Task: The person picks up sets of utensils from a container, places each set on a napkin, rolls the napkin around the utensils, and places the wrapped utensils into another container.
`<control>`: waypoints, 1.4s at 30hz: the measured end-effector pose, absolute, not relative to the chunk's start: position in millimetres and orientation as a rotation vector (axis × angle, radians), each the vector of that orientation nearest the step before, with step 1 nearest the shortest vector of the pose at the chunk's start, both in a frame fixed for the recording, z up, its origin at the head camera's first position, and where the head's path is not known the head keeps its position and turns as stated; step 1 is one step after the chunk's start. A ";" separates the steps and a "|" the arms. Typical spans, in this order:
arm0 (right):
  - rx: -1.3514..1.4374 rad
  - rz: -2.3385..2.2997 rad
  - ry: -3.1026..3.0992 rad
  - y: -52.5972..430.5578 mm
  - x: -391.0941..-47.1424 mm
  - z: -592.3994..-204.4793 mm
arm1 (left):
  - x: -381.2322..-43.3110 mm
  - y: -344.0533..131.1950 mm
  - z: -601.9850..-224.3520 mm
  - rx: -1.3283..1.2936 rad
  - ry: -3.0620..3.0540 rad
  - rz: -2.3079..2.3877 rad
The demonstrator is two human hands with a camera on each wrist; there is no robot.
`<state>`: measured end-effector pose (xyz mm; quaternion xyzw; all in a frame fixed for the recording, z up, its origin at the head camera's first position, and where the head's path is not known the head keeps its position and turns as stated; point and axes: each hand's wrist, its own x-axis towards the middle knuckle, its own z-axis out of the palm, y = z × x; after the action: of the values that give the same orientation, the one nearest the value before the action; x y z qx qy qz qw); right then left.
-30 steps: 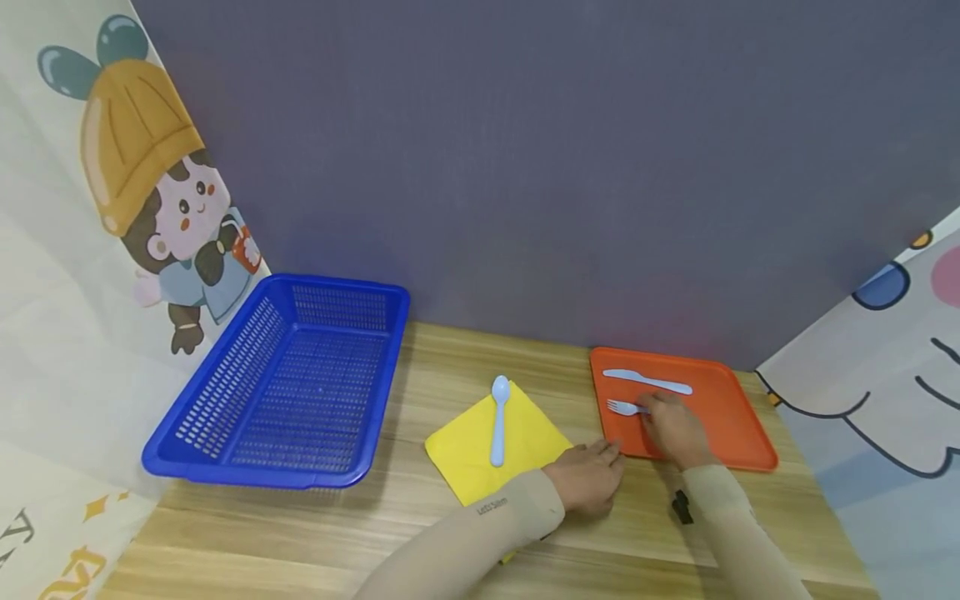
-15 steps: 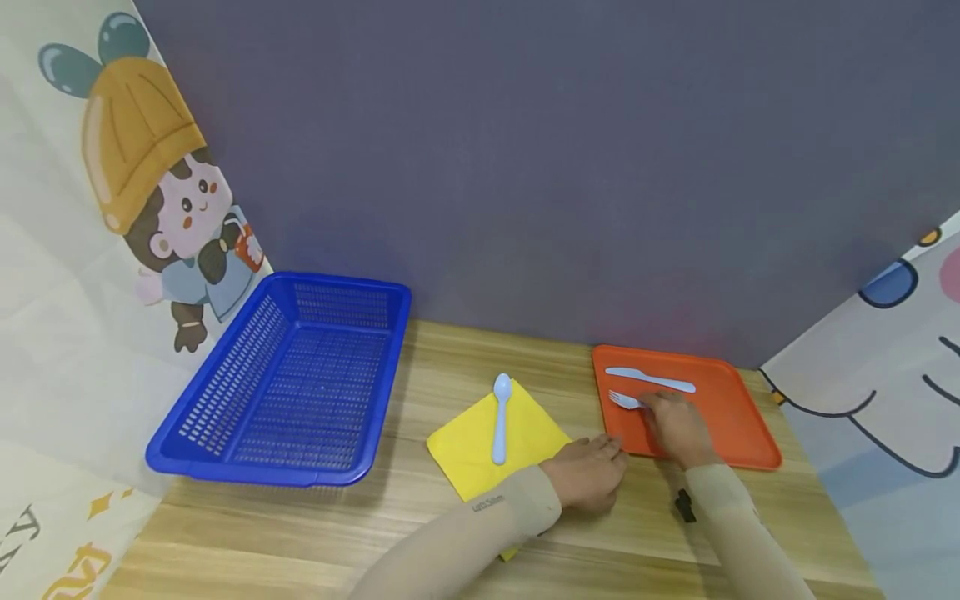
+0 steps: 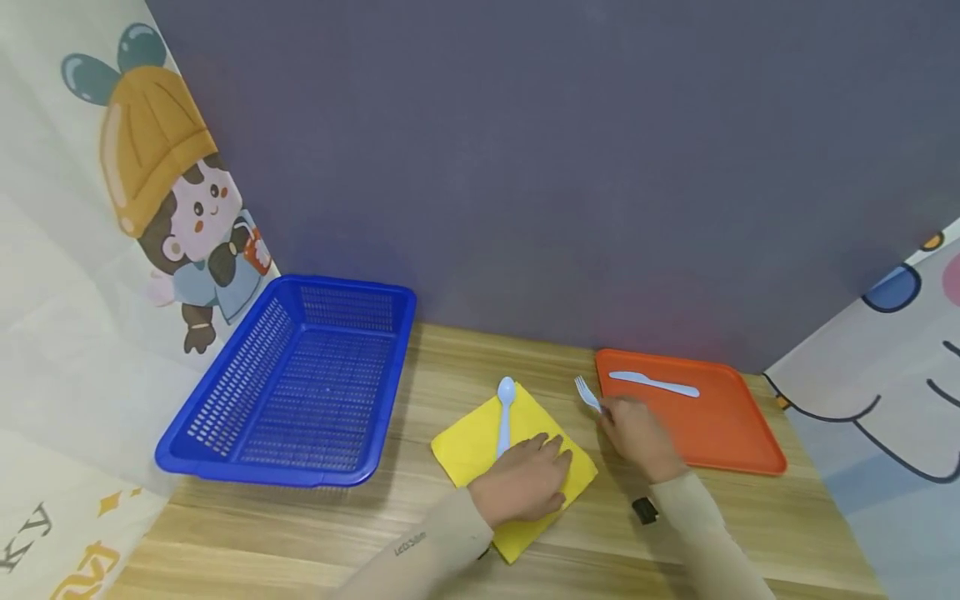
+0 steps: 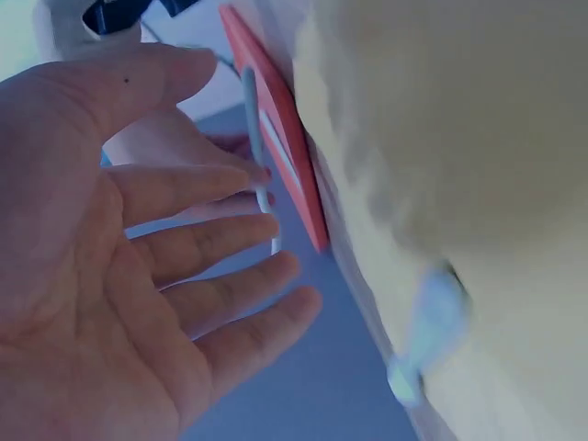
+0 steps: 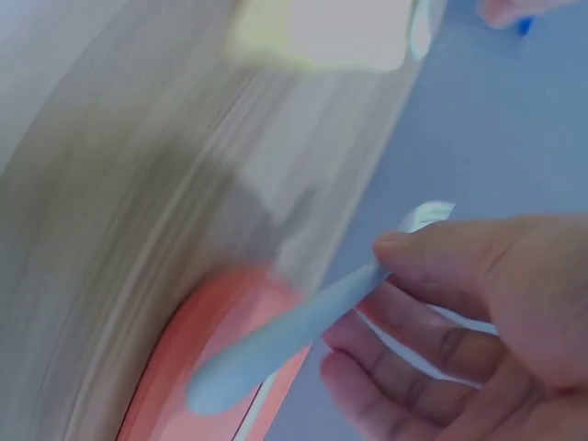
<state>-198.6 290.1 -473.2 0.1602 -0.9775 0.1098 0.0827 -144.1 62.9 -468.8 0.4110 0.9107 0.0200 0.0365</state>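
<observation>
My right hand (image 3: pixel 635 432) pinches a light blue fork (image 3: pixel 587 393) by its handle, thumb against fingers, above the table near the orange tray's left edge. In the right wrist view the fork handle (image 5: pixel 276 344) slants across, its tines past the thumb. My left hand (image 3: pixel 525 478) is over a folded yellow napkin (image 3: pixel 467 443), covering part of it; its fingers (image 4: pixel 197 246) are spread and hold nothing in the left wrist view. A light blue spoon (image 3: pixel 506 408) lies on the napkin, its handle end hidden by that hand. A matching knife (image 3: pixel 654 384) lies on the orange tray (image 3: pixel 723 429).
A blue perforated plastic basket (image 3: pixel 390 387) stands at the left of the wooden table (image 3: pixel 450 346). Behind the table rises a grey panel (image 3: pixel 525 183). Printed white sheets with cartoon figures hang at both sides.
My right hand has lifted the fork off the tray and carried it left, beyond the tray's edge. My left hand has moved left from the tray's corner to over the napkin.
</observation>
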 end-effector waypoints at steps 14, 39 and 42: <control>0.233 0.822 -2.991 216.4 -206.2 -486.1 | -158.1 -24.3 -482.4 0.863 2.855 0.326; 0.027 0.936 -2.981 169.0 -218.7 -511.8 | -150.8 -31.3 -494.0 0.763 2.834 0.288; 0.000 0.941 -2.995 166.9 -218.7 -511.5 | -151.1 -32.1 -494.5 0.771 2.837 0.273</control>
<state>-218.7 166.9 -511.5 -0.0001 -0.9540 0.2997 0.0009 -151.1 -32.1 -494.5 0.2601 0.9565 0.0921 0.0945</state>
